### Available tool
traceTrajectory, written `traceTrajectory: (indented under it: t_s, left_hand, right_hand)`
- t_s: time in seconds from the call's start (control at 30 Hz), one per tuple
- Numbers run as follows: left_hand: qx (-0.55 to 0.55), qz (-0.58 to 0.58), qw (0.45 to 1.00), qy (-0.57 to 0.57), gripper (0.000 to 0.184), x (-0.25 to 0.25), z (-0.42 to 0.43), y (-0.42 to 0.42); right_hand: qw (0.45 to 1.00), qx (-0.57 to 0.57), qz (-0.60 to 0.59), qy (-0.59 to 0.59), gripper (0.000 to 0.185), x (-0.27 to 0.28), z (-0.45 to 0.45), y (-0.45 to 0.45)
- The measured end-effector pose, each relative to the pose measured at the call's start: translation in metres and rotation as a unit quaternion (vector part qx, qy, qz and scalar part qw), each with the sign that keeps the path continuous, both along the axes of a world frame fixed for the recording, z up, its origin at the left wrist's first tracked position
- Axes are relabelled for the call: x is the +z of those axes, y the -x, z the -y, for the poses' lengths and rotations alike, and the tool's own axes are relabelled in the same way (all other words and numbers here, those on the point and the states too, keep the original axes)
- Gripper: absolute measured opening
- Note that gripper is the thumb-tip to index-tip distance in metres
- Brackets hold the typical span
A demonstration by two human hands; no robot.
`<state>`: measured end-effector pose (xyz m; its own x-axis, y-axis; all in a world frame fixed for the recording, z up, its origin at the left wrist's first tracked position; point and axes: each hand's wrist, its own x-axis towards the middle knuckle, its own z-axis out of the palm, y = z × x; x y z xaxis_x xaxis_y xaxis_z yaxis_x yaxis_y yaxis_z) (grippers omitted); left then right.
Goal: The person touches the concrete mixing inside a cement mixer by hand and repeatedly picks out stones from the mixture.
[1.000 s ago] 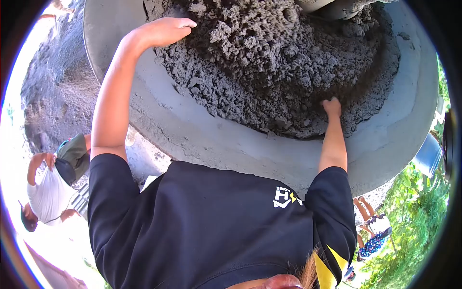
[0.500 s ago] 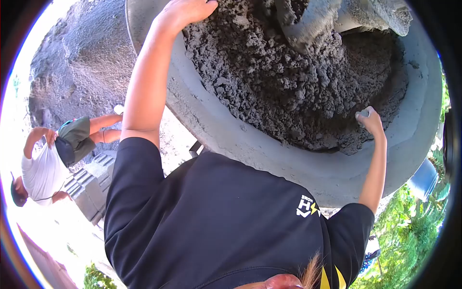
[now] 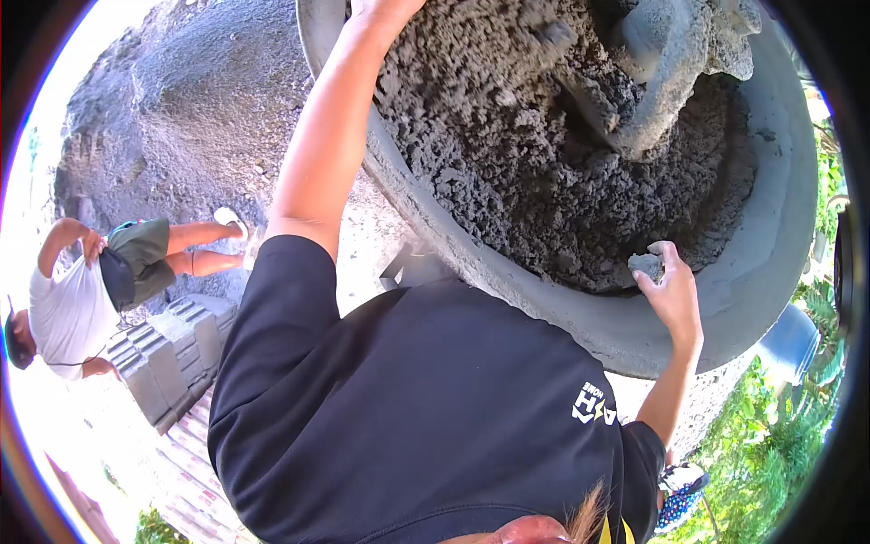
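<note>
A large round mixer drum (image 3: 580, 317) with a grey-coated rim opens in front of me. Inside lies wet, lumpy concrete mix (image 3: 507, 163), with a caked mixing blade (image 3: 666, 100) standing in it at the upper right. My right hand (image 3: 675, 299) is over the near right inner wall, pinching a grey lump (image 3: 645, 266) between thumb and fingers. Reaching to the drum's upper left rim is my left hand (image 3: 388, 11). The top edge of the picture cuts off its fingers, so its grip is hidden.
A person (image 3: 77, 308) in a white shirt stands at the left beside stacked concrete blocks (image 3: 168, 358). Behind them rises a heap of sand or gravel (image 3: 199, 100). A blue container (image 3: 790, 344) and green plants (image 3: 761, 453) are at the right, with dotted cloth (image 3: 680, 499) below.
My right hand has shifted left and nearer, showing the lump more clearly. The blade has turned to another position. The view has shifted, and my left hand sits farther right and partly out of frame.
</note>
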<state>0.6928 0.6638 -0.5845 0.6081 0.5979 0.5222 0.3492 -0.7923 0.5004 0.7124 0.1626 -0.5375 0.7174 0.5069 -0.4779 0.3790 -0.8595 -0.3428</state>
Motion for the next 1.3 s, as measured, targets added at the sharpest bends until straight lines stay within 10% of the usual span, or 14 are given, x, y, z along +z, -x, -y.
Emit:
traceTrajectory:
  t_s: [0.5,0.6,0.87,0.93,0.97,1.0,1.07,1.13,1.2,1.3]
  left_hand:
    - [-0.048,0.009,0.977,-0.208,0.031,-0.021,-0.057,0.013]
    - [-0.029,0.03,0.999,0.005,0.035,-0.013,-0.046,0.012]
    - [-0.077,-0.076,0.994,0.003,0.039,-0.027,-0.035,0.003]
    - [-0.165,-0.326,0.93,0.03,0.037,-0.031,-0.033,0.003]
    - [-0.309,-0.391,0.855,-0.144,0.034,-0.075,-0.063,-0.005]
    - [-0.495,-0.293,0.798,-0.18,0.031,-0.141,-0.104,-0.014]
    - [-0.498,-0.598,0.628,-0.007,0.03,-0.137,-0.083,-0.024]
    - [-0.518,-0.548,0.634,-0.172,0.027,-0.089,-0.053,-0.013]
    - [-0.385,-0.476,0.786,-0.087,0.026,-0.073,-0.04,-0.007]
    - [-0.41,-0.482,0.771,-0.081,0.03,-0.082,-0.05,-0.01]
  right_hand:
    - [0.981,-0.048,0.151,-0.113,0.035,-0.013,-0.015,0.028]
    - [0.972,-0.089,0.176,-0.128,0.036,-0.01,-0.012,0.026]
    - [0.948,-0.127,0.243,-0.161,0.038,-0.012,0.008,0.018]
    - [0.95,-0.117,0.247,-0.153,0.039,-0.016,0.013,0.017]
    - [0.94,-0.116,0.273,-0.166,0.039,-0.016,0.013,0.017]
    - [0.93,-0.116,0.299,-0.179,0.04,-0.016,0.013,0.016]
    - [0.916,-0.097,0.336,-0.197,0.042,-0.016,0.018,0.013]
    - [0.892,-0.113,0.364,-0.242,0.044,-0.015,0.016,0.016]
    - [0.855,-0.101,0.425,-0.28,0.046,-0.017,0.02,0.019]
    - [0.817,-0.125,0.399,-0.397,0.051,-0.03,0.029,0.02]
